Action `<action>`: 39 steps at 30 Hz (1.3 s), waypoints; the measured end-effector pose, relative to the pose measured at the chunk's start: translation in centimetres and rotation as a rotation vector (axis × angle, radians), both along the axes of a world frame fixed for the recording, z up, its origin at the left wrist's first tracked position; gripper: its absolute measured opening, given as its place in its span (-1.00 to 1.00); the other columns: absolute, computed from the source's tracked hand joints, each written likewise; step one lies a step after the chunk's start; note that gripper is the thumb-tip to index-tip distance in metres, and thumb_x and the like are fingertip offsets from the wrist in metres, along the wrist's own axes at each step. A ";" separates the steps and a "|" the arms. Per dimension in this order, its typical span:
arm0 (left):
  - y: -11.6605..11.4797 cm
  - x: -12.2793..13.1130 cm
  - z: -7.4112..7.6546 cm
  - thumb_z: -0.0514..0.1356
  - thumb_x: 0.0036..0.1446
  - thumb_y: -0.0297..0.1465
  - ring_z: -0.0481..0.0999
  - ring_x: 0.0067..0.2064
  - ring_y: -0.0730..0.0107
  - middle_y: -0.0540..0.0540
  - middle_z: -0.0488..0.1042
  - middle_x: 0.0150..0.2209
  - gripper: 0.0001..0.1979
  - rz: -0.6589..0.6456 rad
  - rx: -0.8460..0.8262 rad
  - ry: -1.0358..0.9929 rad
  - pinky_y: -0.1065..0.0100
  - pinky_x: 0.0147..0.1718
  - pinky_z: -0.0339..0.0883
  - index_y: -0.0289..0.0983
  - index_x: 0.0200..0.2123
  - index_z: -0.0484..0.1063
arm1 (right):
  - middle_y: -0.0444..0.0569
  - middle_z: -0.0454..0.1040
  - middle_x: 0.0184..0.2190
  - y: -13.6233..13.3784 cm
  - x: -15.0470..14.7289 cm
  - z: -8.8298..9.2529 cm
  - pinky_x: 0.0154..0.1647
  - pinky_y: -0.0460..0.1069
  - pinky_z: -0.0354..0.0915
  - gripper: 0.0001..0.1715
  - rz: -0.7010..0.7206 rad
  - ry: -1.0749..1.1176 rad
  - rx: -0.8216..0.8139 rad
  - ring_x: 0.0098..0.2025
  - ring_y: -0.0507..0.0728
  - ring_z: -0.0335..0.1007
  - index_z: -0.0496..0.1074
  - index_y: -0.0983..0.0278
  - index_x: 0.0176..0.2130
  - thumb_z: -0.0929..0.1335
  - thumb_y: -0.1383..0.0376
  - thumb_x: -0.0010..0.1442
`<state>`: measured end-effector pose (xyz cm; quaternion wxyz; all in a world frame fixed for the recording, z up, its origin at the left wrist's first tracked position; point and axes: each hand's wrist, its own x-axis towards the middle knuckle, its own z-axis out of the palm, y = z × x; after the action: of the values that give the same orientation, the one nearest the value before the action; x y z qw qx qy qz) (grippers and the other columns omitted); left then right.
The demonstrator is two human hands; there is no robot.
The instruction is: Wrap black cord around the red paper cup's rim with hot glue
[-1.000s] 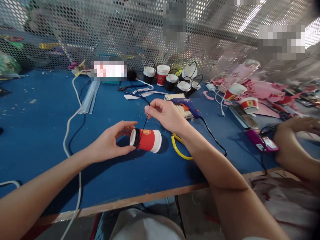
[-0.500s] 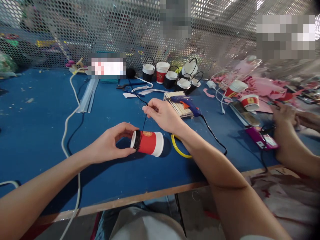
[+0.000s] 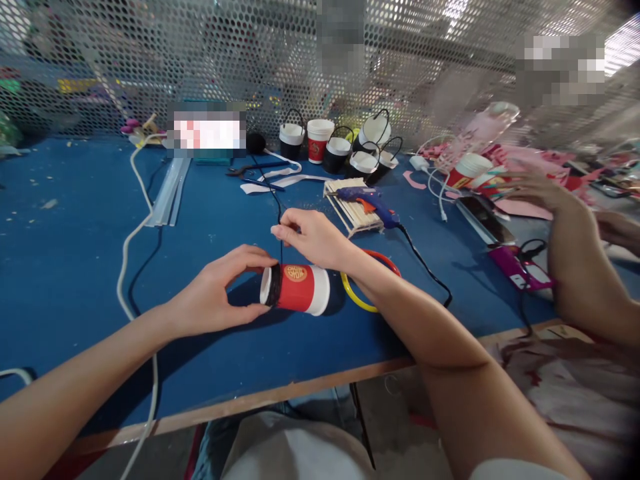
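Observation:
A red and white paper cup (image 3: 300, 288) lies on its side on the blue table, its mouth end to the left. Black cord is wound in a band (image 3: 273, 285) near that end. My left hand (image 3: 220, 293) grips the cup there, thumb below and fingers above. Just above the cup, my right hand (image 3: 300, 230) pinches the black cord (image 3: 281, 252), which runs taut down to the band. Beyond the hand, the cord leads back toward a dark ball of cord (image 3: 257, 143).
A glue gun (image 3: 367, 199) rests on a wooden-stick rack (image 3: 357, 217). Behind stand several black-wrapped cups (image 3: 337, 157) with handles. A yellow and red ring (image 3: 357, 299) lies near my right forearm. At right, a co-worker's hand (image 3: 535, 183) is near a phone (image 3: 483, 220). A white cable (image 3: 125, 267) crosses the left.
My right hand has moved slightly left and down with the cord. The cup has turned, showing more of its gold emblem. The co-worker's hand has reached farther back toward the cups.

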<state>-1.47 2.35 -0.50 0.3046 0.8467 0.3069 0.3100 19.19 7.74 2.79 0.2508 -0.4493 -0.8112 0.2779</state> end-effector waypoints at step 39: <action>0.1 0.2 0.3 0.26 0.03 -0.19 0.53 -0.18 0.20 -0.16 0.51 -0.17 -0.54 0.106 -0.492 -0.068 0.13 -0.15 0.45 -0.29 -0.04 0.34 | -0.13 0.30 -0.49 -2.4 -1.9 -0.5 -0.46 -0.07 -0.04 -0.74 -0.092 -0.191 0.063 -0.47 -0.01 0.10 0.19 0.26 -0.44 0.20 0.23 0.28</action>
<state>-1.22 2.44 -0.19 0.4948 0.7189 0.4068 0.2700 17.29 5.30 2.30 0.1988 -0.5026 -0.8181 0.1965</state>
